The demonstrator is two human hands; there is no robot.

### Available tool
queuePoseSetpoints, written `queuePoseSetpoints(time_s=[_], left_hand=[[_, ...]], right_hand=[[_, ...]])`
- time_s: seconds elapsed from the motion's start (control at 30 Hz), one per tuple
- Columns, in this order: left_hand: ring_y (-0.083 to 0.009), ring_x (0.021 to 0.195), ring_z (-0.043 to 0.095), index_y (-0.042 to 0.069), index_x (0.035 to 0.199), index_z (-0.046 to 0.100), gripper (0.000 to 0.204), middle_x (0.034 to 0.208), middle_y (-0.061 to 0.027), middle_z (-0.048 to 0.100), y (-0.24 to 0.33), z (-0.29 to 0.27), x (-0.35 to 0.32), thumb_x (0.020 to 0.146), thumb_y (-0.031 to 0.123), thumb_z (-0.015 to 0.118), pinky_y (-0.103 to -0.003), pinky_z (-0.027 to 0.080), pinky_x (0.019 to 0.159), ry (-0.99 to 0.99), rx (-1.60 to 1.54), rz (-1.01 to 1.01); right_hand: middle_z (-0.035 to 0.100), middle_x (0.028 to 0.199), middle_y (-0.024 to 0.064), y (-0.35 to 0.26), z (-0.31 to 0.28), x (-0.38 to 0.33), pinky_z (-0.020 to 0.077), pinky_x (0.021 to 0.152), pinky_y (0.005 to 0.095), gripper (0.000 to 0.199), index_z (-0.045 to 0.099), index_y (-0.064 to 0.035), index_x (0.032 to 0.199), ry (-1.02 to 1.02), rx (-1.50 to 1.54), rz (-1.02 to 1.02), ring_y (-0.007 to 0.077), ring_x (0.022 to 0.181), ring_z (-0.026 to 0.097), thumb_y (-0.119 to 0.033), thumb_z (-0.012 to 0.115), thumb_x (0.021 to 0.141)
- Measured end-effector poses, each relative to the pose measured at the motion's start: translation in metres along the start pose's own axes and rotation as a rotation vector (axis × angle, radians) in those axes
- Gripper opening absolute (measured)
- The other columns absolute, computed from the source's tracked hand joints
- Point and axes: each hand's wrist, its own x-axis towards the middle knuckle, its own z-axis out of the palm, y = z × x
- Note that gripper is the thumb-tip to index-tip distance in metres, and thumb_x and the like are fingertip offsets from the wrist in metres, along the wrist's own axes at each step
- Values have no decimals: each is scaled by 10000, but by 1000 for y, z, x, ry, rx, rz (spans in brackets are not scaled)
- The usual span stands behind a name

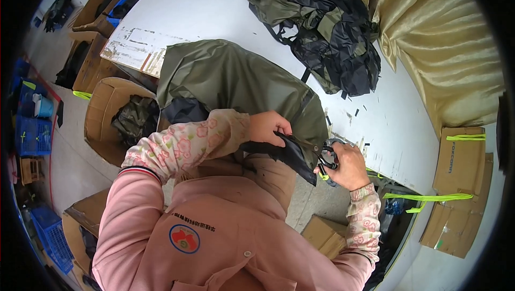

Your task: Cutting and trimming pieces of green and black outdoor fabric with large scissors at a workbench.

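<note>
A large olive-green piece of coated fabric (230,76) drapes over the table's near edge and hangs down toward my lap. My left hand (268,128) is closed on its black edge flap (289,154), fingers pinching the cloth. In my right hand (347,165) is a pair of scissors (328,163) with dark handles, its blades pointing left at the fabric beside the black flap. Whether the blades are cutting the cloth cannot be made out. Farther back on the table lies a crumpled heap of olive and black fabric (327,33).
The white table (204,1) has a worn, chipped edge and small black scraps (357,112). An open cardboard box (102,111) with dark fabric stands at its left. Gold curtains (440,38) hang at the right, above cardboard (456,183) with neon-yellow straps. Blue baskets (51,234) line the far left.
</note>
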Motion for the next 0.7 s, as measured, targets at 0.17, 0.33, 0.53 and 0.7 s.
queuePoseSetpoints(time_s=[0.17, 0.33, 0.53, 0.7], left_hand=[[-81, 739, 549, -3, 963, 614, 220, 798, -30, 616, 1, 2, 0, 773, 67, 701, -251, 456, 672, 6, -4, 22], [-78, 726, 554, 1, 959, 619, 199, 797, -27, 618, 5, 2, -1, 776, 43, 686, -245, 456, 659, 5, -89, -21], [-79, 719, 557, -2, 958, 620, 199, 799, -33, 624, 9, 2, 2, 772, 29, 682, -245, 460, 658, 0, -48, -61], [-87, 719, 560, -7, 952, 617, 200, 794, -37, 624, 8, 4, 3, 767, 30, 681, -252, 461, 660, -2, -40, -28]], right_hand=[[600, 730, 118, -2, -2, 2, 423, 677, 420, 500, 566, -48, 810, -16, -18, -16, 329, 723, 580, -450, 788, 613], [574, 700, 122, 9, -3, -4, 416, 667, 419, 494, 560, -55, 802, -48, -16, 53, 335, 714, 564, -446, 791, 610], [583, 713, 131, 1, -3, 1, 422, 668, 421, 501, 562, -51, 808, -43, 40, -6, 344, 716, 567, -452, 791, 613], [606, 734, 132, -2, -3, 5, 437, 673, 418, 490, 571, -50, 816, -32, 0, -19, 339, 714, 580, -440, 792, 618]])
